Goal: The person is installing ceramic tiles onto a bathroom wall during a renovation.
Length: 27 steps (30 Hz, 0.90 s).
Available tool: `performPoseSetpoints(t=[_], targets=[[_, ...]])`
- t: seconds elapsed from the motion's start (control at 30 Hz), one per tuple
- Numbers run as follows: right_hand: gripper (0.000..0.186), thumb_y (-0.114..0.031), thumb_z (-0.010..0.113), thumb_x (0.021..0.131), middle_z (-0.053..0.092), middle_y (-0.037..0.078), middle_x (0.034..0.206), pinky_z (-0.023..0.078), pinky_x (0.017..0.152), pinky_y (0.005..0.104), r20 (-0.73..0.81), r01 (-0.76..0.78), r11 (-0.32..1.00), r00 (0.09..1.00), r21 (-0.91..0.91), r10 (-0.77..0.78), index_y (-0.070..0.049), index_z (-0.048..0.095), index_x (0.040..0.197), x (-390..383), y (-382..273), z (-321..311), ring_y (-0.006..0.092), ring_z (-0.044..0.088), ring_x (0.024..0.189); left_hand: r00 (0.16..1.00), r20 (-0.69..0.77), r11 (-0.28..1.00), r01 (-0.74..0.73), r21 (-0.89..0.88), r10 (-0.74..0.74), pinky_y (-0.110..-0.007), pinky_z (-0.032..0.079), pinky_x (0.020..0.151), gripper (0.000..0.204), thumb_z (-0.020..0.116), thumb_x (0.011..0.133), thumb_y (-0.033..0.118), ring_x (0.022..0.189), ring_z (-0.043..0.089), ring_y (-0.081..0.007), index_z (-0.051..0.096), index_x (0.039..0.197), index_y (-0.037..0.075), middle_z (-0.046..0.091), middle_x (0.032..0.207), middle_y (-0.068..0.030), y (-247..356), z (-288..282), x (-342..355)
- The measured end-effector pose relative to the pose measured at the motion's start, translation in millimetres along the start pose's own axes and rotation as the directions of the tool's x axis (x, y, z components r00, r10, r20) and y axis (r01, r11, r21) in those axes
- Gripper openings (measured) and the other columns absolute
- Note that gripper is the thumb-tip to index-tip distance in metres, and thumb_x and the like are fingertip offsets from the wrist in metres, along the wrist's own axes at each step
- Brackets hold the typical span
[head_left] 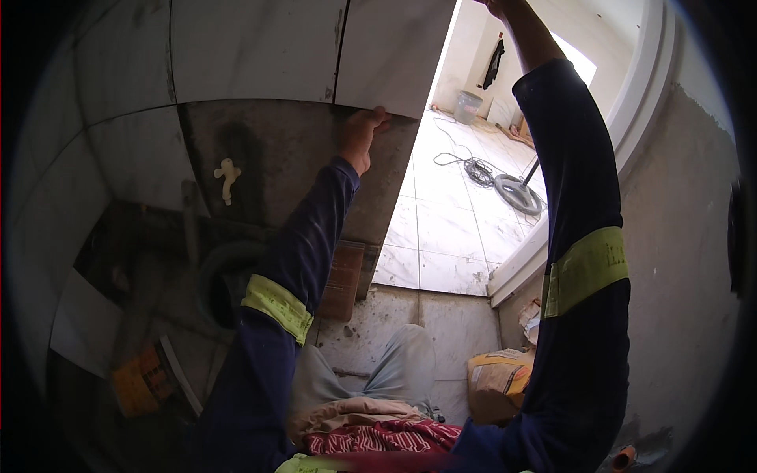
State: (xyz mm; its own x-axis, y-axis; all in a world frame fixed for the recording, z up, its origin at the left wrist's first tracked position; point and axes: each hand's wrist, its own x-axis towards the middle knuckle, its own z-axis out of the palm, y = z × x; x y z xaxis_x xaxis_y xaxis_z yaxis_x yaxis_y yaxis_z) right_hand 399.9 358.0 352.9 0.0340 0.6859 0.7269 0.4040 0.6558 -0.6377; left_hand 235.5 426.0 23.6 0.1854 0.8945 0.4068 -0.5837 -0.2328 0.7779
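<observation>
White tile [390, 55]: up and to the right of the cream fitting [228, 180], on the wall, its lower edge above a bare grey patch [288, 154].
Left hand [364, 140]: here it is, right of the cream fitting and a little higher, fingers curled narrow, holding the white tile by its lower edge.
Right hand [495, 6]: far up and right of the cream fitting, at the very top of the view — cut off, so I can't tell whether it is spread or gripping.
Neighbouring tile [252, 47]: straight above the cream fitting, a dark joint running between it and the white tile. That joint looks like the line to watch; an even gap from top to bottom would be good work.
Lower edge: right of and above the cream fitting; best kept level with the neighbouring tile's edge, though the lens bends lines too much to judge it here.
Pressure: flat and shared between both hands, I'd say — a hard push at one corner could tip the face out of plane.
Brown block [341, 280]: below and right of the cream fitting, well clear of the white tile.
Paper sack [498, 378]: farther down and right of the cream fitting, on the floor.
</observation>
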Motion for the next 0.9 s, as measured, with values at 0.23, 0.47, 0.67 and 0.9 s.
performPoseSetpoints(t=[0.23,0.47,0.67,0.9], targets=[[0.042,-0.017,0.071,0.086,0.063,0.021,0.115,0.050,0.098,0.0438,0.138,-0.056,0.985,0.990,0.161,0.034,0.007,0.058,0.119,19.5,5.2,-22.1,0.0303,0.061,0.108,0.999,-0.027,0.997,0.039,0.071,-0.037,-0.033,0.033,0.086,0.029,0.066,0.089,0.037,0.104,0.061,-0.0144,0.064,0.105,0.013,0.068,0.110,-0.0014,9.5,7.7,-2.0],[0.022,-0.015,0.078,0.080,0.069,0.011,0.090,0.054,0.089,0.0427,0.051,0.035,0.998,0.998,0.051,-0.038,-0.001,0.068,0.093,40.1,40.8,-27.4,0.0240,0.068,0.089,0.997,-0.021,0.991,0.081,0.110,-0.079,-0.036,0.031,0.087,0.033,0.068,0.087,0.041,0.105,0.060,-0.0149,0.064,0.107,0.015,0.068,0.110,-0.0007,10.9,11.7,-12.6],[0.018,-0.019,0.079,0.079,0.068,0.007,0.084,0.052,0.081,0.0360,0.001,-0.009,0.993,1.000,-0.115,0.009,-0.005,0.067,0.082,30.4,15.4,-4.4,0.0191,0.066,0.082,0.997,-0.046,0.997,0.059,0.057,-0.056,-0.037,0.030,0.087,0.036,0.073,0.082,0.043,0.103,0.060,-0.0152,0.064,0.103,0.015,0.067,0.109,0.0003,10.7,-0.1,-7.9],[0.018,-0.019,0.077,0.073,0.065,0.005,0.068,0.051,0.062,0.0290,-0.078,0.070,0.986,0.993,-0.153,-0.083,-0.003,0.068,0.070,34.4,21.9,-0.2,0.0115,0.061,0.063,0.997,-0.066,0.998,-0.044,-0.053,0.041,-0.027,0.043,0.079,0.027,0.077,0.081,0.029,0.091,0.062,-0.0146,0.067,0.093,0.007,0.069,0.095,-0.0040,2.7,-2.1,1.2]])
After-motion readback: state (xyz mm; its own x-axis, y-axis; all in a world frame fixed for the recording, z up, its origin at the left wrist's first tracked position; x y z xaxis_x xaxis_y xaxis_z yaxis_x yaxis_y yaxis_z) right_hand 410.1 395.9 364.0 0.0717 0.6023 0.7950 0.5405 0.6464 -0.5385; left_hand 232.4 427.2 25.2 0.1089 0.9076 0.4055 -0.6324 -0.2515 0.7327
